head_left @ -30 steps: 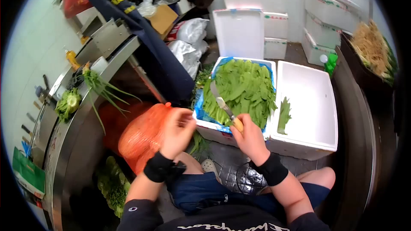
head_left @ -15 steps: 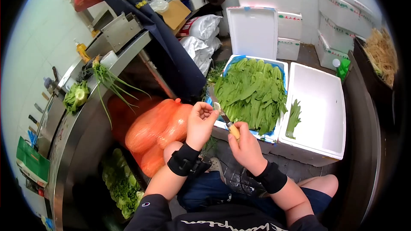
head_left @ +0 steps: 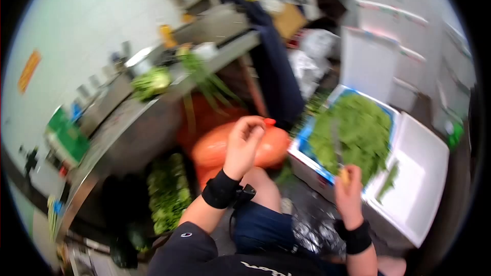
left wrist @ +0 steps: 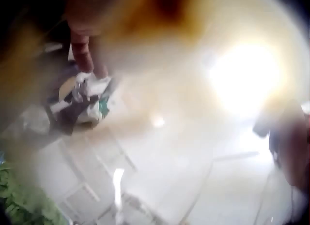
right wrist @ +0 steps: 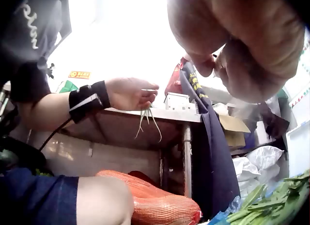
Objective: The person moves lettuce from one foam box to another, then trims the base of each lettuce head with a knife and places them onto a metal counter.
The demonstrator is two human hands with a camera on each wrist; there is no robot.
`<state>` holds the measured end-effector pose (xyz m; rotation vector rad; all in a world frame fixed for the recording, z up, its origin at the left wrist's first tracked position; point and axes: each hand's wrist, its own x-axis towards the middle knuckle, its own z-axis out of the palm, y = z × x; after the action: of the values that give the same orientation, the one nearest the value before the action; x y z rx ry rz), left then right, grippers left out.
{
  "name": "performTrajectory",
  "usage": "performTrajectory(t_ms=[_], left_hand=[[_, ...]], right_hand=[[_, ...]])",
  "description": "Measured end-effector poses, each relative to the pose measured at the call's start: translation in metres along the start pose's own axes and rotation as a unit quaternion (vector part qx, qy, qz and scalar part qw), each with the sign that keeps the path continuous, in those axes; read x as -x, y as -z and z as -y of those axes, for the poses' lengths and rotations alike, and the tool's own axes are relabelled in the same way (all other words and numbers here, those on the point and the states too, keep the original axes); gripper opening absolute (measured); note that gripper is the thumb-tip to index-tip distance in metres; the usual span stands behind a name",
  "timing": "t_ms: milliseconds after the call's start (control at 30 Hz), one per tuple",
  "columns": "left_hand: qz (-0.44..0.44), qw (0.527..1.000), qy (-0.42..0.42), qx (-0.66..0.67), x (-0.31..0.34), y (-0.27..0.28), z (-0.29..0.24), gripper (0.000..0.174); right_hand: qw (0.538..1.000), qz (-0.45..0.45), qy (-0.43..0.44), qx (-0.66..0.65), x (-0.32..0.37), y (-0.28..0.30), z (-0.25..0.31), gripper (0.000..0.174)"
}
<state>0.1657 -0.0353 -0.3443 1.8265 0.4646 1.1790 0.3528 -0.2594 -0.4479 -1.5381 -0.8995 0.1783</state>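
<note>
Firmly, the fingers of my right hand [head_left: 349, 191] curl round the yellowish handle of a knife [head_left: 336, 140], its blade pointing away from me over the leafy greens [head_left: 363, 128]. My left hand [head_left: 244, 145] is up in the air, fingers bent loosely inward with the thumb near them, in a slack curl; it hangs above an orange mesh sack [right wrist: 164, 208], clear of the greens. Each wrist wears a black band.

The greens lie heaped in a white foam box [head_left: 314, 166] lined with blue plastic [head_left: 306, 140], before me and to my right. Just beside it stands a second foam box [head_left: 417, 184], where a few long leaves [head_left: 389, 181] lie against the near side. Left of me runs a metal counter [head_left: 120, 115], bearing a leafy green head [head_left: 152, 83] and spring onions [head_left: 199, 71] whose tips droop over the edge. More leafy vegetables [head_left: 169, 194] sit below it. Farther off, a dark blue cloth [head_left: 276, 56] with yellow characters hangs at the counter's end, silvery bags [head_left: 307, 66] lie near it, and stacked foam boxes [head_left: 388, 15] line the wall. Much of my head view is blurred.
</note>
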Motion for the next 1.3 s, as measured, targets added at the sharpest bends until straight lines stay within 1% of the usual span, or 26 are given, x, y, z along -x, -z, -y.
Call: performTrajectory(t_ms=[33,67,100,167,200,267,300,367,467,500,567,600,633,700,733,800,833,900,967,1033,1067,1133,1167,1200,1267,1300], left_hand=[[-0.081,0.991,0.037,0.097,-0.010,0.034,-0.014,0.019],[-0.136,0.968,0.044,0.208,-0.021,0.074,-0.016,0.030],[-0.180,0.928,0.049,0.324,-0.031,0.112,-0.019,0.042],[-0.293,0.839,0.108,0.445,-0.043,0.149,-0.052,0.067],[-0.251,0.840,0.100,0.470,-0.047,0.171,-0.050,0.082],[-0.241,0.836,0.108,0.482,-0.059,0.180,-0.059,0.092],[-0.238,0.838,0.114,0.478,-0.066,0.179,-0.061,0.097],[-0.198,0.827,0.130,0.509,-0.085,0.183,-0.050,0.096],[-0.267,0.788,0.119,0.542,-0.121,0.181,-0.033,0.088],[-0.330,0.761,0.137,0.541,-0.129,0.169,-0.048,0.068],[-0.323,0.785,0.079,0.523,-0.146,0.173,-0.030,0.048],[-0.340,0.761,0.088,0.545,-0.148,0.170,-0.036,0.033],[-0.337,0.761,0.089,0.548,-0.147,0.170,-0.034,0.033],[-0.326,0.788,0.069,0.517,-0.141,0.172,-0.026,0.028],[-0.288,0.822,0.059,0.488,-0.129,0.171,-0.021,0.022],[-0.274,0.883,0.018,0.381,-0.088,0.145,-0.030,0.018],[-0.253,0.910,-0.003,0.328,-0.063,0.129,-0.040,0.019],[-0.226,0.951,-0.010,0.212,-0.024,0.106,-0.056,0.034],[-0.210,0.967,-0.017,0.142,0.003,0.090,-0.069,0.041],[-0.157,0.978,-0.066,0.120,0.015,0.080,-0.068,0.049],[-0.119,0.988,-0.054,0.076,0.017,0.077,-0.073,0.056],[-0.097,0.987,-0.069,0.112,0.015,0.050,-0.083,0.052],[-0.080,0.983,-0.088,0.138,0.015,0.033,-0.084,0.048],[-0.057,0.983,-0.074,0.156,0.015,0.017,-0.081,0.046],[-0.048,0.991,-0.084,0.088,0.019,-0.025,-0.074,0.045],[-0.037,0.995,-0.086,0.045,0.024,-0.046,-0.067,0.046]], right_hand=[[1.000,0.012,-0.013,-0.018,0.000,-0.001,0.000,0.025],[0.999,0.015,-0.018,-0.031,0.001,-0.003,-0.013,0.025],[0.997,0.024,-0.034,-0.057,0.000,-0.005,-0.012,0.023],[0.995,0.042,-0.042,-0.080,-0.001,-0.009,-0.019,0.020],[0.995,0.045,-0.036,-0.083,-0.001,-0.013,-0.017,0.020],[0.984,0.051,-0.060,-0.157,0.000,-0.020,-0.012,0.019],[0.984,0.050,-0.057,-0.159,0.001,-0.022,-0.011,0.019],[0.989,0.053,-0.031,-0.133,0.002,-0.024,-0.011,0.020],[0.989,0.056,-0.025,-0.132,0.008,-0.028,-0.017,0.019],[0.988,0.057,-0.029,-0.140,0.008,-0.027,-0.016,0.019],[0.988,0.061,-0.028,-0.138,0.010,-0.024,-0.008,0.019],[0.988,0.064,-0.031,-0.138,0.012,-0.022,-0.003,0.019],[0.988,0.060,-0.030,-0.136,0.013,-0.018,0.000,0.019],[0.988,0.056,-0.031,-0.141,0.013,-0.013,0.006,0.019],[0.988,0.049,-0.030,-0.141,0.013,-0.011,0.003,0.019],[0.989,0.040,-0.005,-0.140,0.011,-0.007,-0.007,0.020],[0.990,0.033,-0.004,-0.139,0.010,-0.005,-0.006,0.020],[0.970,0.051,-0.073,-0.226,0.005,0.004,0.000,0.022],[0.965,0.040,-0.089,-0.244,-0.001,0.009,0.033,0.025],[0.944,0.033,-0.044,-0.324,-0.006,0.013,0.058,0.026],[0.944,0.034,-0.027,-0.326,-0.008,0.014,0.068,0.028],[0.907,0.016,-0.041,-0.418,-0.010,0.013,0.108,0.035],[0.891,-0.016,0.006,-0.454,-0.012,0.004,0.119,0.037],[0.865,-0.001,0.020,-0.502,-0.017,-0.001,0.129,0.036],[0.822,-0.010,-0.018,-0.569,-0.027,-0.007,0.137,0.034],[0.800,-0.046,-0.055,-0.596,-0.032,-0.012,0.127,0.035]])
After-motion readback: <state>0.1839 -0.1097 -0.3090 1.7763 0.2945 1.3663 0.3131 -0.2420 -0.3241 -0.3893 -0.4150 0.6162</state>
